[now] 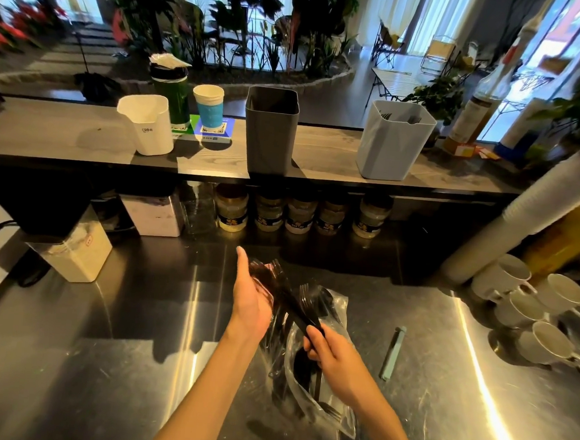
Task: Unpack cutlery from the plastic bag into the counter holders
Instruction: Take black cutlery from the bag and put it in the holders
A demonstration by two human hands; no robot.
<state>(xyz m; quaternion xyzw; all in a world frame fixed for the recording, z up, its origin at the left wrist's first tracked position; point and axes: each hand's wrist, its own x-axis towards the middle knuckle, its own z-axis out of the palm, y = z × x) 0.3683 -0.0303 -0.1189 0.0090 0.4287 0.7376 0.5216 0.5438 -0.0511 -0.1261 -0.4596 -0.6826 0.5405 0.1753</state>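
On the raised wooden counter (320,153) stand a tall dark grey plastic holder (270,132), its inside too dark to read, and a pale blue-grey plastic holder (393,144) already showing black cutlery. The clear plastic bag (318,386) on the steel worktop (441,385) still looks well filled, so I judge most unpacking remains. The left hand (250,303), thumb up, cradles a bunch of black plastic forks (282,288); the right hand (334,357) pinches their handles.
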